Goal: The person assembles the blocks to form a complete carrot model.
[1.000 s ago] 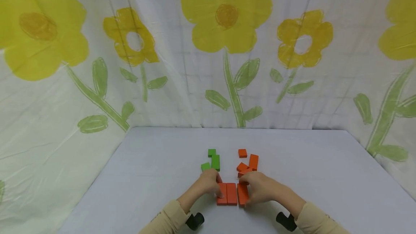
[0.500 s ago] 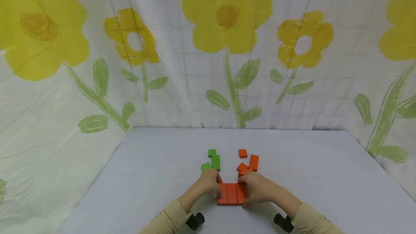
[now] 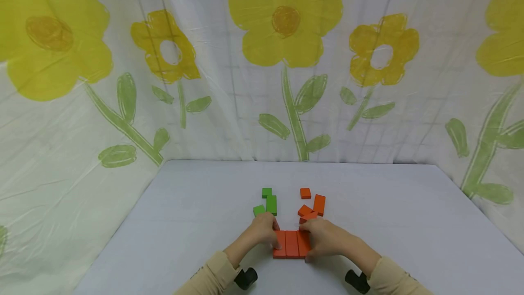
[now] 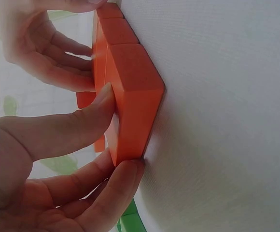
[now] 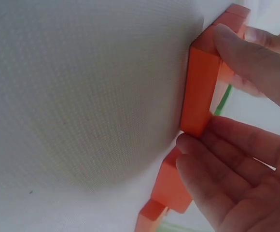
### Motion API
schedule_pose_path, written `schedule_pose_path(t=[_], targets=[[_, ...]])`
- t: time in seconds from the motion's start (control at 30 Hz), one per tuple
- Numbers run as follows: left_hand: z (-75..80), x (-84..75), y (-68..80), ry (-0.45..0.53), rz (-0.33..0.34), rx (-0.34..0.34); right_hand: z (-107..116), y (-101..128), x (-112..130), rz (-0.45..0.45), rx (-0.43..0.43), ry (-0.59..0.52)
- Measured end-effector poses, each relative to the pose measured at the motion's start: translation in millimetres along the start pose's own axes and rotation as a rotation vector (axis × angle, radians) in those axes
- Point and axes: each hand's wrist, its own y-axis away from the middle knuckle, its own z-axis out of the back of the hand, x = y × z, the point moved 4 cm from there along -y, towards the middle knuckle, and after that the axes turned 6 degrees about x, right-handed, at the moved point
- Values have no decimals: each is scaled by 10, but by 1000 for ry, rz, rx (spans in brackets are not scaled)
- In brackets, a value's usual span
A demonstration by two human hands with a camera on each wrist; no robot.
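White tabletop (image 3: 196,213), red blocks (image 3: 292,245) (left flank (image 4: 139,121): left wrist view only)

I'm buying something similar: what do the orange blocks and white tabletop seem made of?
Orange blocks: probably painted wood, smooth, faintly glossy; even colour, pale sheen. Plastic is possible. White tabletop: likely cloth, matt; wrist views show fine weave.

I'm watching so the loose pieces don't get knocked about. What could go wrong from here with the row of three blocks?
The row of three blocks is held at both ends, so uneven pressure from the left hand and right hand might skew it. The right hand is close to an orange block and could nudge it. Reaching forward, the left hand might bump the long green block.
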Motion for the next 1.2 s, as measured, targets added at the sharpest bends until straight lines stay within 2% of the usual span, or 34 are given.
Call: schedule_pose_path(t=[0.1, 0.2, 0.33, 0.4, 0.47, 0.6, 0.7, 0.83, 0.97, 1.07, 1.2], targets=[[1, -1, 1, 3, 1, -1, 15, 7, -10, 9, 2, -5], [4, -10, 3, 2, 5, 4, 96, -2, -39, 15, -50, -36], [26, -38, 29, 13, 22, 10, 307, -86, -119, -2, -247, -91], [35, -43, 37, 21, 31, 8, 385, -163, -194, -55, -344, -104], [37, -45, 39, 26, 37, 9, 410, -245, -279, -139, -396, -116], [25, -44, 32, 15, 37, 11, 336, -375, -414, -317, -367, -105], [10, -38, 22, 6, 37, 11, 278, -424, -414, -377, -329, -53], [12, -46, -8, 17, 37, 10, 295, -446, -342, -392, -329, 2], [22, -52, -4, 27, 33, 6, 291, -482, -323, -403, -305, -20], [5, -44, 14, 34, 33, 5, 243, -500, -352, -383, -295, -26], [-5, -22, 38, 47, 31, 2, 230, -486, -334, -335, -344, -20]])
